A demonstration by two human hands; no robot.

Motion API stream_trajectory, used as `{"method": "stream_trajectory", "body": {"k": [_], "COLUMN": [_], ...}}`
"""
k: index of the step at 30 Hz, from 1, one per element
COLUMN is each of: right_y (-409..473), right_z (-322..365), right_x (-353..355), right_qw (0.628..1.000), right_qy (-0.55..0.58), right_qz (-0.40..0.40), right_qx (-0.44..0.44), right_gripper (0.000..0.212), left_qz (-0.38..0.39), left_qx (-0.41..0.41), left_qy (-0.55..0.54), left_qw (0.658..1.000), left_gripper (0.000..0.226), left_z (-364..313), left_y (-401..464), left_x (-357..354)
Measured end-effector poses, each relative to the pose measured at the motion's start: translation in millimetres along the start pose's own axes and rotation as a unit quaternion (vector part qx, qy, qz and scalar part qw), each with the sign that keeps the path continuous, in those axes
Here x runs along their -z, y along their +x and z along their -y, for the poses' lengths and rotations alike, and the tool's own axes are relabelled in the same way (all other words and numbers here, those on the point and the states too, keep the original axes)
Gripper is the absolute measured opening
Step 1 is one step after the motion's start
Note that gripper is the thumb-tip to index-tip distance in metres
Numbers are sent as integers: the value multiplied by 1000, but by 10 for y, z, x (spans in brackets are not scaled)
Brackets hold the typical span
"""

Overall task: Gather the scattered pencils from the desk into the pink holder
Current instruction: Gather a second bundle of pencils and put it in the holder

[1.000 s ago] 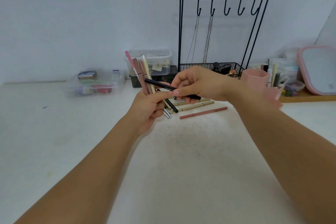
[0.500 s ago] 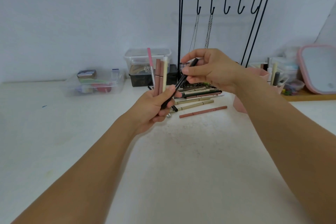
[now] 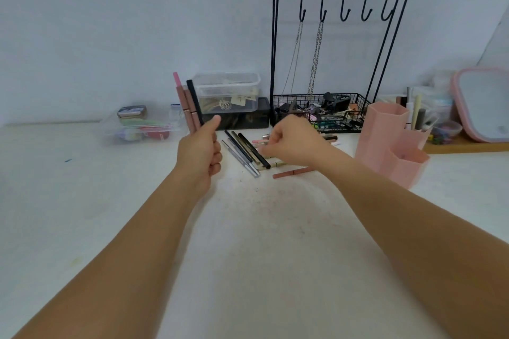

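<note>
My left hand (image 3: 199, 157) grips a bundle of pencils (image 3: 190, 104) that stands upright above it: pink, brown and one black. Several more pencils (image 3: 248, 150) lie in a loose pile on the white desk just right of that hand, and a brown-pink pencil (image 3: 292, 173) lies nearest me. My right hand (image 3: 289, 142) is down on the pile with its fingers curled, their blurred tips touching the pencils; whether they pinch one is unclear. The pink holder (image 3: 385, 129), made of hexagonal cups, stands to the right of the pile.
A black wire jewellery stand (image 3: 341, 3) with a filled basket (image 3: 319, 113) stands behind the pile. A clear lidded box (image 3: 228, 91) sits on a dark box, and a flat clear box (image 3: 143, 129) lies at the left. A pink-framed mirror (image 3: 484, 104) leans at the far right.
The black pencil has passed from my right hand into the bundle in my left hand. My right hand has dropped from beside the bundle down onto the pile on the desk.
</note>
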State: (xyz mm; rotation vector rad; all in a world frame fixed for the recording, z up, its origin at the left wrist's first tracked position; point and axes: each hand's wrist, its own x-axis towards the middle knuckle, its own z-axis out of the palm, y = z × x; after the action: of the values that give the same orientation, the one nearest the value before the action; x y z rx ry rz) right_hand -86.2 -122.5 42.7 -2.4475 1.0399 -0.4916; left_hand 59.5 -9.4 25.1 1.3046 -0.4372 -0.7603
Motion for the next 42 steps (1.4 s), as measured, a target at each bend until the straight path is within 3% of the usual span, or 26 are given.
{"method": "stream_trajectory", "body": {"k": [2, 5, 11, 14, 18, 21, 27, 32, 36, 40, 42], "right_y": [16, 3, -1, 17, 2, -20, -12, 18, 6, -41, -52], "right_z": [-39, -24, 10, -14, -63, -80, -185, -201, -196, -107, -14], "right_x": [-41, -64, -99, 42, 409, 646, 823, 726, 670, 569, 433], "right_qw": [999, 997, 997, 997, 995, 972, 898, 864, 833, 811, 814], "right_qy": [-30, -43, -41, -20, 78, 227, 432, 488, 536, 565, 557], "right_qz": [29, 43, 41, 26, -9, -17, 26, 57, 59, 91, 122], "right_qx": [-31, -49, -51, -64, -68, -62, -82, -113, -122, -119, -106], "right_gripper": [44, 38, 29, 37, 29, 11, 13, 10, 5, 8, 8], "left_qz": [-23, -24, -13, -13, -16, -24, 3, 66, 20, 55, 75], "left_qx": [15, 34, 43, 36, 33, 29, 21, 27, 21, 13, 10], "left_qy": [12, 47, 65, 66, 72, 77, 16, -43, -65, -61, -56], "left_qw": [1000, 998, 997, 997, 997, 996, 1000, 997, 997, 997, 996], "left_gripper": [39, 25, 31, 35, 33, 31, 32, 33, 28, 48, 48], "left_z": [22, 91, 150, 149, 145, 154, 158, 140, 125, 120, 122], "left_y": [42, 75, 109, 99, 89, 84, 91, 64, 81, 95, 76], "left_x": [13, 6, 9, 11, 15, 8, -11, -29, -37, 9, 1]}}
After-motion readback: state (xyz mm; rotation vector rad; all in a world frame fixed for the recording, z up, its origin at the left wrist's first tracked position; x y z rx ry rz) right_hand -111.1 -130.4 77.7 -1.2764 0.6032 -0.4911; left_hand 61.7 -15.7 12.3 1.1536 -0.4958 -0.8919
